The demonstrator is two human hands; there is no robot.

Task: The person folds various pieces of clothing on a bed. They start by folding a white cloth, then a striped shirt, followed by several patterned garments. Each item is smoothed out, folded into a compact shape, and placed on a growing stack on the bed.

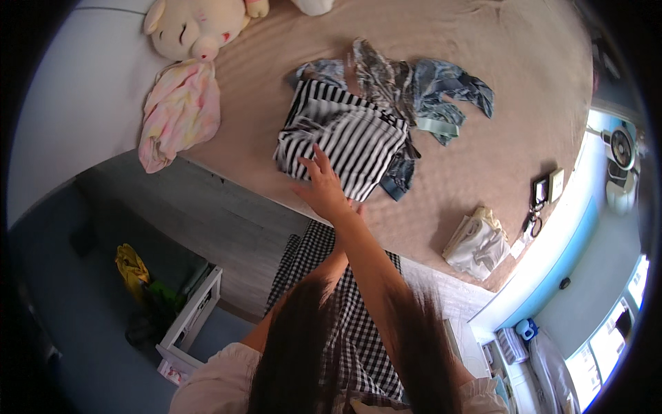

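A black-and-white striped garment point(364, 147), folded into a rough square with drawstring-like ties on top, lies before me on the bed. My right hand point(326, 189) reaches across to its near left edge, fingers spread and nothing gripped; whether the fingertips touch the cloth is unclear. Under my right wrist, my left hand point(360, 209) is mostly hidden. Only some of its fingers show, beside the garment's near corner. Behind and partly beneath the striped cloth is a crumpled blue-grey patterned garment point(439, 83) with a pale green band point(438, 127).
The bed point(517, 67) has a beige cover. A plush pig point(194, 31) and a pink-yellow cloth point(181, 111) occupy its left side. Folded pale clothes point(478, 243), small boxes point(547, 187) and a dark ring-shaped item point(535, 226) lie right. A white-framed drawer unit point(194, 315) stands lower left.
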